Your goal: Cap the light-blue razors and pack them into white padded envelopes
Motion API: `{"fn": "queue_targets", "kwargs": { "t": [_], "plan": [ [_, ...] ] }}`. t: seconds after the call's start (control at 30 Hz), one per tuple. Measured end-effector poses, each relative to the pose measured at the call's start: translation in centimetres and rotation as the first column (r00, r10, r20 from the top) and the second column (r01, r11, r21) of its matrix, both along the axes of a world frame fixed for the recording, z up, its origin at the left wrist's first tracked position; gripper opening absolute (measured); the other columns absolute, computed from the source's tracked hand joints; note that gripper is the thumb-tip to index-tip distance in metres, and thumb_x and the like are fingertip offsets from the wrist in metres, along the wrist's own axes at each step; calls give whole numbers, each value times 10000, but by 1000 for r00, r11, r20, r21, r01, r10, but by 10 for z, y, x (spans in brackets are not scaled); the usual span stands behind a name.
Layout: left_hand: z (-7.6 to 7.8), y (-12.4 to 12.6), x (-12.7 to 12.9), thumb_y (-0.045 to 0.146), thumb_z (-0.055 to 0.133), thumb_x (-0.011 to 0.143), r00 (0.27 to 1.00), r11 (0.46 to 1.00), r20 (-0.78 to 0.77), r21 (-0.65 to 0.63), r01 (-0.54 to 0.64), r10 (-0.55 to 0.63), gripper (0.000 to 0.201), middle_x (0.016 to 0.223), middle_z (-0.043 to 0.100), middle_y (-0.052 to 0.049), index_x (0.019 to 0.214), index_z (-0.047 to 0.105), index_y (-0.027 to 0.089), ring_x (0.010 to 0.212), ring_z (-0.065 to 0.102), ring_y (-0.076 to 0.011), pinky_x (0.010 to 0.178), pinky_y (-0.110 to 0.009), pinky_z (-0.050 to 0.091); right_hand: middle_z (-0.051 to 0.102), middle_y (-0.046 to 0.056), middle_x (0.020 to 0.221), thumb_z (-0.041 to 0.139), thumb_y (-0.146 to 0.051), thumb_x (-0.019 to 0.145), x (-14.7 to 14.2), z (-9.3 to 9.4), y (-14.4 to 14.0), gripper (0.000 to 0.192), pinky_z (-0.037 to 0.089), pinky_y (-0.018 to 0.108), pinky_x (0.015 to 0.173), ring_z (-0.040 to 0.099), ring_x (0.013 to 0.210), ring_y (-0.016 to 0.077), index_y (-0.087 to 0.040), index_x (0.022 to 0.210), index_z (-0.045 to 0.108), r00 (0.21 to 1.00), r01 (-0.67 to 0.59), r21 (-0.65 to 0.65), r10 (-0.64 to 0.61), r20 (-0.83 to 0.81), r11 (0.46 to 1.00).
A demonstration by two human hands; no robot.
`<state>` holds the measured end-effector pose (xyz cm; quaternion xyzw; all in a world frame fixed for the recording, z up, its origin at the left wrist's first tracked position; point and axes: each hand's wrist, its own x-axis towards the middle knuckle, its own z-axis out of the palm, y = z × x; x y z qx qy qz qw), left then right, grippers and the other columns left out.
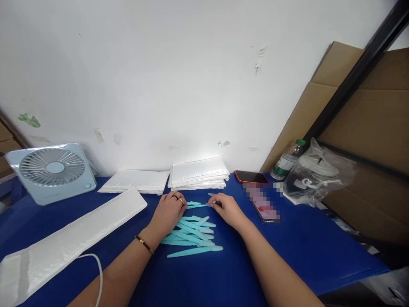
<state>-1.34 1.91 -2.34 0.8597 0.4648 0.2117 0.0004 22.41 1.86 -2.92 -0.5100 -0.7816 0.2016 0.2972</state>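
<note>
A loose pile of turquoise eyebrow razors (191, 232) lies on the blue tabletop, most with pale tips toward the right. Behind the pile, my left hand (169, 211) has its fingers closed around the handle end of turquoise razors (195, 205) that stretch across to my right hand. My right hand (227, 209) pinches at the pale tip end, with a small translucent piece (211, 195) sticking out past its fingers. Exactly how that piece meets the razor is hidden by the fingertips. One razor (194, 251) lies at the pile's near side.
White padded packets (198, 172) are stacked against the wall, beside another stack (134, 181). A long white packet (73, 243) and light-blue fan (53, 170) are at left. Phones (252, 176), a green-capped bottle (287, 161) and a bagged container (315, 175) stand right.
</note>
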Motion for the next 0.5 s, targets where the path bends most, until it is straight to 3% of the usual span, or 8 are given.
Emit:
{"fn": "queue_targets", "kwargs": {
  "t": [0.5],
  "plan": [
    [4,-3,0,248,429,869,1000,1000,13,-20,14,-14,210,912,605,-18,763,603,196,967,483,-180,830,-348,331,619,25,832,516,-133,797,-5,3,-2,172,403,243,651,562,701,135,-209,839,665,1000,-20,-13,20,1,1000]
  ]
}}
